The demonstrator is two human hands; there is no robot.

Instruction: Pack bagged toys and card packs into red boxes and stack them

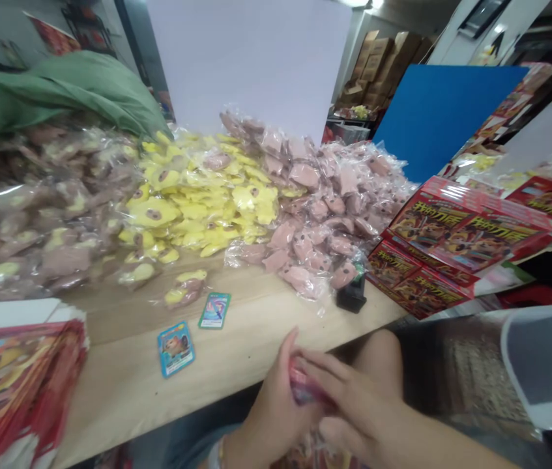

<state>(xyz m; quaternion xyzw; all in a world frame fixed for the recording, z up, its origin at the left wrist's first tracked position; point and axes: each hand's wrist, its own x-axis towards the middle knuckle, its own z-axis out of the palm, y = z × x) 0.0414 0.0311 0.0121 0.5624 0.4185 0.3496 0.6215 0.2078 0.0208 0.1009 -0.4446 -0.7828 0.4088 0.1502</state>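
Observation:
My left hand [273, 410] and my right hand [348, 407] meet just below the table's near edge. Between them they hold a small red foil packet [305, 384], partly hidden by my fingers. On the wooden table [124, 365] in front of my hands lie a blue trading card [176, 349] and a green trading card [214, 311], apart from each other. Neither hand touches them. Beyond these are heaps of bagged yellow plush toys [197, 195] and bagged pink plush toys [315, 208].
A stack of red printed sheets [16, 384] lies at the table's near left. Red display boxes [451, 241] stand at the right, with a small black object [351, 293] by the pink heap. A green sack [60, 91], a blue board [442, 111] and cardboard cartons [373, 71] lie beyond.

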